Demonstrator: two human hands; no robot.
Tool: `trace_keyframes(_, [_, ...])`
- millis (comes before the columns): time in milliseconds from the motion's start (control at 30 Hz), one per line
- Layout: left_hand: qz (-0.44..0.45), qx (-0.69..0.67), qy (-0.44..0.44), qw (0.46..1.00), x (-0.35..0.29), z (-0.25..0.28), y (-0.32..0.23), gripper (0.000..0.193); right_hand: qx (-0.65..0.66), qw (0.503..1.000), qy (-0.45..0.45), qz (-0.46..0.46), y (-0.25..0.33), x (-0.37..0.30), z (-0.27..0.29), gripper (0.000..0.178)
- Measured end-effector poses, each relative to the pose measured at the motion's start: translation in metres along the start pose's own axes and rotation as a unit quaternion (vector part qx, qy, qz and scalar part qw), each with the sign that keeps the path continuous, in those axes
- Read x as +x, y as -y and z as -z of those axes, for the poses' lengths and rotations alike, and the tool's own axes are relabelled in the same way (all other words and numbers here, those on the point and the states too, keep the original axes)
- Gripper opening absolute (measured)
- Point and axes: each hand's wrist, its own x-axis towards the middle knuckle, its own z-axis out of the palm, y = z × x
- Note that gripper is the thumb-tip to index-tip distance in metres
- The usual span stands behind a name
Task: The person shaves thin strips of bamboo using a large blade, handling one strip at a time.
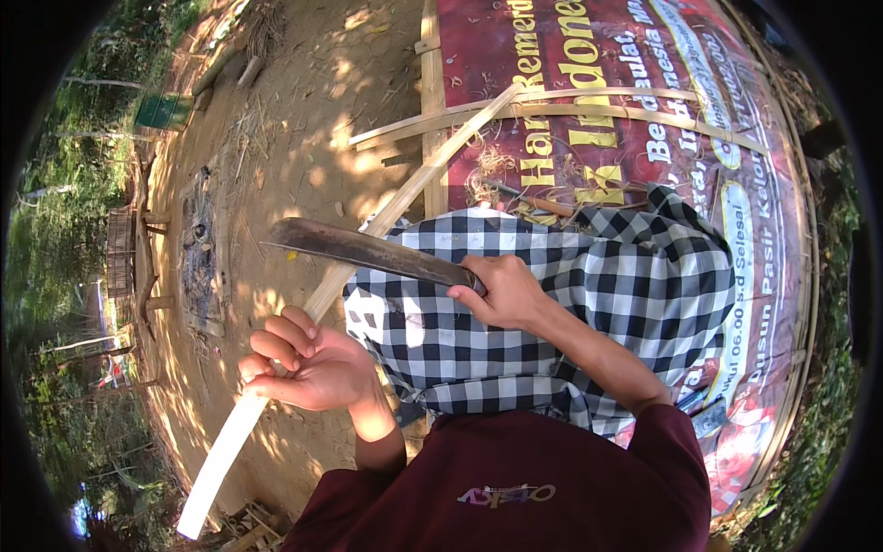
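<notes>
My left hand [308, 361] is closed around a long pale bamboo strip [407, 195], which slants from the lower left up to the top middle. In my right hand [504, 291] is the handle end of a machete [372, 250], its dark, broad blade pointing left. The blade lies across the strip, above my left fist; whether its edge bites into the strip I cannot tell. Beneath the strip and blade, a black-and-white checked cloth [552, 340] covers my lap. The machete's handle is mostly hidden by my fingers.
Two more bamboo strips [598, 112] lie across the red printed banner [478, 55] ahead. Curly shavings [492, 170] and a slim knife with a wooden handle [543, 201] sit near the cloth. Bare earth [285, 166] spreads at left, with a green box [164, 112] farther off.
</notes>
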Motion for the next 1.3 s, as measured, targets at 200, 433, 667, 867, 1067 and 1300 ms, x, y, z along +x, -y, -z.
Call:
trace_keyframes(200, [-0.023,-0.019,0.053,0.998,-0.024,-0.011,-0.011,0.046,0.01,0.999,-0.007,0.052,0.006,0.006,0.004,0.044])
trace_keyframes(433, [-0.02,-0.024,0.018,0.999,-0.028,-0.006,-0.004,0.046,0.029,0.995,0.002,-0.098,-0.009,0.002,0.019,0.047])
trace_keyframes(667, [-0.033,-0.011,-0.018,0.999,-0.039,-0.024,-0.013,0.048,0.045,0.99,0.0,0.134,0.02,0.001,0.006,0.053])
trace_keyframes(867, [-0.004,-0.027,-0.001,1.0,-0.037,-0.016,-0.007,0.044,0.071,0.991,-0.012,-0.109,-0.016,0.002,0.016,0.044])
trace_keyframes(1067, [-0.07,-0.066,0.08,0.992,-0.055,-0.019,-0.013,0.043,0.033,0.996,-0.01,0.083,0.015,0.001,0.021,0.049])
trace_keyframes(1300, [-0.058,-0.024,0.018,0.998,-0.054,-0.015,-0.011,0.045,0.028,0.999,0.018,-0.028,-0.009,0.003,0.02,0.053])
